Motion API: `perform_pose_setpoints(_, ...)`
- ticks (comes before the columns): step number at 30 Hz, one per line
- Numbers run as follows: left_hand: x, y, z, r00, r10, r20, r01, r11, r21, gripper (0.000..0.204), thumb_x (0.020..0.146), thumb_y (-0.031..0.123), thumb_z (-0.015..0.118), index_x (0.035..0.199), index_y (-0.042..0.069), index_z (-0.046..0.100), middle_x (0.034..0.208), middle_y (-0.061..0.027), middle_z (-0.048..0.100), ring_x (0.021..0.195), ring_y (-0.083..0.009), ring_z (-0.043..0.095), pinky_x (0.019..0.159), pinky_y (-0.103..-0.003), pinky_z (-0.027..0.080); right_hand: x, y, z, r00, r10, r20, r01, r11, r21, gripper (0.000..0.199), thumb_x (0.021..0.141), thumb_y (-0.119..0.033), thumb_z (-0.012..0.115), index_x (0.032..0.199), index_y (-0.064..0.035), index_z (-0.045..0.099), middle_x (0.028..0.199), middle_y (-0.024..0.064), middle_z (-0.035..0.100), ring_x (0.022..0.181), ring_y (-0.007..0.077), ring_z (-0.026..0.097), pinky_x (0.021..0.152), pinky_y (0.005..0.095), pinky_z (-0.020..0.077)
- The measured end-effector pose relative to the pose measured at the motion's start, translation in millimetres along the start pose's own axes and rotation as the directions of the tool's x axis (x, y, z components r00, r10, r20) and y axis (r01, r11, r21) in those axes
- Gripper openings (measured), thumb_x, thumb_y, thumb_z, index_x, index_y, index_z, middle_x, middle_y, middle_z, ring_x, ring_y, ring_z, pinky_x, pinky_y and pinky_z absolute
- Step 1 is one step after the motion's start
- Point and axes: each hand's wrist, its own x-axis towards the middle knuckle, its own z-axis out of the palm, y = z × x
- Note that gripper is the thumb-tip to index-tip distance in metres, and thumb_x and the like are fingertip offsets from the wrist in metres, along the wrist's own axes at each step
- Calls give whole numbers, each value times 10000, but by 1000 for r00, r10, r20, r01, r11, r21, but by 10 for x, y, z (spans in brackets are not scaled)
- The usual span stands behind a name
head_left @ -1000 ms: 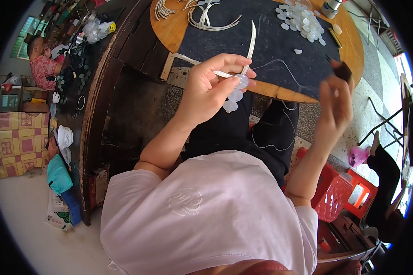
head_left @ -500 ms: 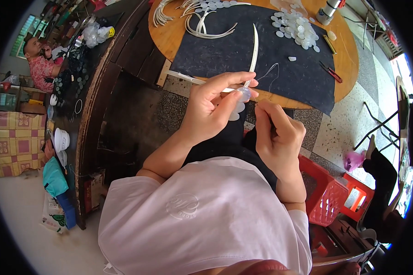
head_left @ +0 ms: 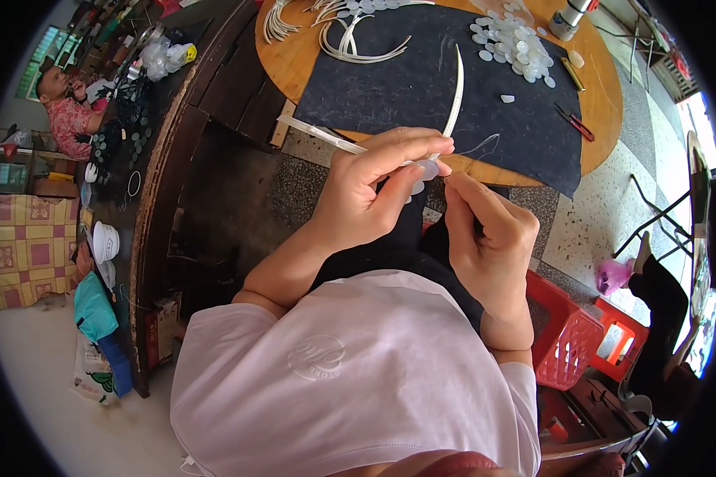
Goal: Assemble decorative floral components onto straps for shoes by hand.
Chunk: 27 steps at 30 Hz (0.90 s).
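My left hand (head_left: 356, 195) is closed around a narrow white strap (head_left: 457, 95), whose two ends stick out, one up over the table's near edge and one to the left. A pale translucent disc (head_left: 429, 169) lies against the strap at my left fingertips, with more discs hanging just below, partly behind the fingers. Close by on the right, my right hand (head_left: 493, 238) pinches thumb and forefinger together near that disc. What sits in the pinch is too small to make out. A fine clear thread (head_left: 485, 146) loops over the table edge just above.
A dark mat (head_left: 422, 87) covers much of the round wooden table (head_left: 605, 119). On it are a pile of translucent discs (head_left: 521, 52), bundled white straps (head_left: 358, 56) and red-handled snips (head_left: 574, 123). Red plastic stools (head_left: 569, 334) stand at right. Another person (head_left: 71, 119) sits far left.
Both hands have shifted slightly right. The strap's upper end has moved right with the left hand, and the discs below the fingers show less.
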Motion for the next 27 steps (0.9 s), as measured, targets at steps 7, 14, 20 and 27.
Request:
perform_pose_setpoints(7,15,-2,18,996,82,30,-85,993,88,329,754,-148,482,1048,-50,594,1016,-165,616,858,-208,638,756,-262,488,-13,49,-34,998,-55,18,55,998,-2,226,703,83,579,924,43,603,610,111,565,450,197,546,419,265,410)
perform_pose_setpoints(14,-6,17,6,994,101,36,-106,977,183,336,731,-151,492,1029,-47,607,991,-153,630,844,-212,639,762,-265,486,-24,28,-20,998,-48,34,49,999,-15,245,693,88,574,931,42,604,636,113,580,469,205,560,428,270,417)
perform_pose_setpoints(20,44,4,-6,991,127,53,-136,964,230,354,723,-162,479,1032,-45,605,984,-164,627,840,-211,638,729,-262,493,46,-12,-28,999,17,34,-16,1000,-12,140,717,81,569,847,43,605,574,107,530,450,153,511,429,251,378)
perform_pose_setpoints(27,127,47,113,887,252,387,-441,711,548,503,582,-168,501,1082,-119,519,1061,-222,540,913,-330,595,736,-352,506,-1,109,-54,985,169,32,-171,981,87,61,727,54,551,783,33,564,590,177,530,479,276,557,457,300,420)
